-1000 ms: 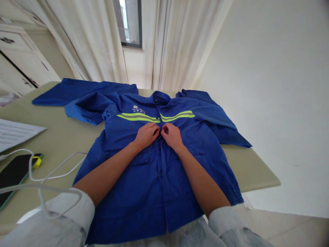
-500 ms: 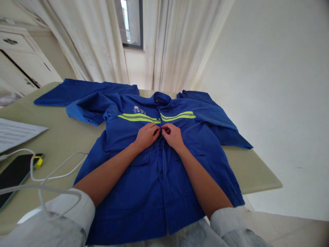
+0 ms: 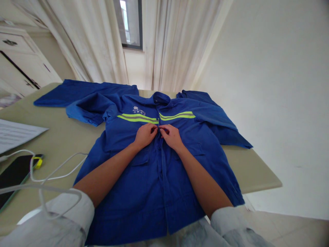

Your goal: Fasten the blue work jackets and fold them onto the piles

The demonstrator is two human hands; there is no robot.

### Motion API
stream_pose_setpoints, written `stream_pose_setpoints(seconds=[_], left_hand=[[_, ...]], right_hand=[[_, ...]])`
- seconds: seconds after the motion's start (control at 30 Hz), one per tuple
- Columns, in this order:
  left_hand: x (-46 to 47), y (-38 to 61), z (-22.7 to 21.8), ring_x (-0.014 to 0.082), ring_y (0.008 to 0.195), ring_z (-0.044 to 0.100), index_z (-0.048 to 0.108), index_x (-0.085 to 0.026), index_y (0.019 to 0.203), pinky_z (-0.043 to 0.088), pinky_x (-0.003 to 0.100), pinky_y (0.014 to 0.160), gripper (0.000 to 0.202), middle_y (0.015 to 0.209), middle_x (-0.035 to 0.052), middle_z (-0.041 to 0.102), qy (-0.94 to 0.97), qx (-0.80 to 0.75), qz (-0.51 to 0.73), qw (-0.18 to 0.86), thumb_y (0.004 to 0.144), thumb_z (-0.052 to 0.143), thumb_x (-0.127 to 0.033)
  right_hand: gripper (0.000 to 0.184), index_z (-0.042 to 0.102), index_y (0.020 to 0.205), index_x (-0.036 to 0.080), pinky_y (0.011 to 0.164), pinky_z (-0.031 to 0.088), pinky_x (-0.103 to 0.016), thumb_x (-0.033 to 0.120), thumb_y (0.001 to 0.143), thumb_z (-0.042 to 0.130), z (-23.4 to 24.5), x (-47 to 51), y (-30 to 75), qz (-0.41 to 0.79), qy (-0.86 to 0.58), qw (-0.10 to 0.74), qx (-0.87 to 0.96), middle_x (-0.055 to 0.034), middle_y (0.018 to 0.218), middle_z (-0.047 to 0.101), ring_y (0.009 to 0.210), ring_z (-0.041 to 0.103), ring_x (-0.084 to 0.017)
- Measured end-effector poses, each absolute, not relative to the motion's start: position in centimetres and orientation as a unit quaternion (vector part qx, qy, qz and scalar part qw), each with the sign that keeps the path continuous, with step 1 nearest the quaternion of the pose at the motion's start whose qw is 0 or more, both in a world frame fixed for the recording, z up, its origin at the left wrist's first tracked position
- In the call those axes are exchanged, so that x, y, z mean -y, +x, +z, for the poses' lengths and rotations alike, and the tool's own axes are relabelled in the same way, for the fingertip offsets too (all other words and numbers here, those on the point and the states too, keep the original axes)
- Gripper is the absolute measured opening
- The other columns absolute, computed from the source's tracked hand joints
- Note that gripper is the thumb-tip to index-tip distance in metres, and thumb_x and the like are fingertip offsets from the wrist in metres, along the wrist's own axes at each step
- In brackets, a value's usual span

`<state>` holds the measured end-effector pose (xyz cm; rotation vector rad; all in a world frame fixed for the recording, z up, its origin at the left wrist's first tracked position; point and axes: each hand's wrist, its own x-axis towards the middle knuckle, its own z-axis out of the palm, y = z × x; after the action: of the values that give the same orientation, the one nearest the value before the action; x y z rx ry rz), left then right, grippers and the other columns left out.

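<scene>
A blue cotton work jacket (image 3: 164, 192) lies spread face up on the table, buttoned lower down, with a white logo (image 3: 139, 110) and yellow-green reflective stripes (image 3: 137, 118) across the chest. Just below the stripes, my left hand (image 3: 145, 135) and my right hand (image 3: 171, 136) meet at its centre placket (image 3: 160, 161). Their fingertips pinch the two front edges together around a small button, which my fingers mostly hide. The dark blue collar (image 3: 161, 98) lies above them.
The jacket's sleeves spread across the far table (image 3: 253, 171) edge. On the left are a sheet of paper (image 3: 17, 134), a dark phone (image 3: 12, 176) and a white cable (image 3: 59, 170). White curtains (image 3: 177, 44) and a cabinet (image 3: 23, 58) stand beyond.
My fingertips have shifted slightly left along the placket and sit closer together. The jacket has not visibly moved.
</scene>
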<state>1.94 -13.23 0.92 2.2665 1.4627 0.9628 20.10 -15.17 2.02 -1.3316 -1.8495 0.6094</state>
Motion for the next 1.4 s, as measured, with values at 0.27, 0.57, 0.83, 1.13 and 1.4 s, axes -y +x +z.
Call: stream_pose_setpoints(seconds=[0.27,0.57,0.83,1.13,1.4], left_hand=[[11.9,1.3,0.4,0.0218,0.082,0.073,0.081,-0.02,0.097,0.053,0.031,0.075,0.024,0.091,0.0044,0.081,0.746,-0.492,0.348,0.283,0.093,0.061,-0.033],[11.2,1.0,0.8,0.0179,0.069,0.064,0.081,-0.015,0.089,0.046,0.027,0.064,0.037,0.078,0.0034,0.076,0.761,-0.427,0.327,0.362,0.093,0.059,-0.044],[10.9,1.7,0.3,0.0162,0.066,0.06,0.081,-0.014,0.081,0.042,0.027,0.063,0.027,0.071,0.0015,0.073,0.699,-0.456,0.335,0.437,0.082,0.063,-0.034],[11.0,1.8,0.5,0.0209,0.077,0.069,0.083,-0.016,0.082,0.05,0.03,0.074,0.022,0.082,0.0042,0.08,0.641,-0.462,0.373,0.486,0.072,0.075,-0.034],[11.3,1.7,0.5,0.0206,0.077,0.069,0.082,-0.015,0.087,0.05,0.03,0.073,0.028,0.084,0.0058,0.079,0.659,-0.447,0.374,0.474,0.076,0.075,-0.039]], right_hand=[[0.022,0.079,0.113,0.022,0.076,0.057,-0.027,0.025,0.097,0.063,1.5,14.8,20.0,0.241,-0.53,0.376,0.721,-0.005,0.106,0.074,0.077,0.068,-0.015],[0.007,0.071,0.099,0.019,0.072,0.051,-0.024,0.02,0.094,0.066,1.5,14.7,19.6,0.217,-0.534,0.37,0.728,-0.0024,0.097,0.069,0.074,0.062,-0.014],[0.01,0.071,0.099,0.02,0.073,0.049,-0.029,0.014,0.091,0.069,1.6,14.7,19.5,0.178,-0.542,0.34,0.748,-0.0029,0.095,0.068,0.075,0.061,-0.016],[0.007,0.071,0.095,0.023,0.075,0.05,-0.031,0.018,0.091,0.073,1.9,15.3,19.4,0.157,-0.577,0.341,0.726,-0.0029,0.095,0.071,0.08,0.065,-0.019],[0.008,0.071,0.092,0.023,0.075,0.051,-0.032,0.015,0.091,0.07,1.5,15.1,19.5,0.157,-0.562,0.358,0.729,-0.0028,0.092,0.07,0.079,0.065,-0.019]])
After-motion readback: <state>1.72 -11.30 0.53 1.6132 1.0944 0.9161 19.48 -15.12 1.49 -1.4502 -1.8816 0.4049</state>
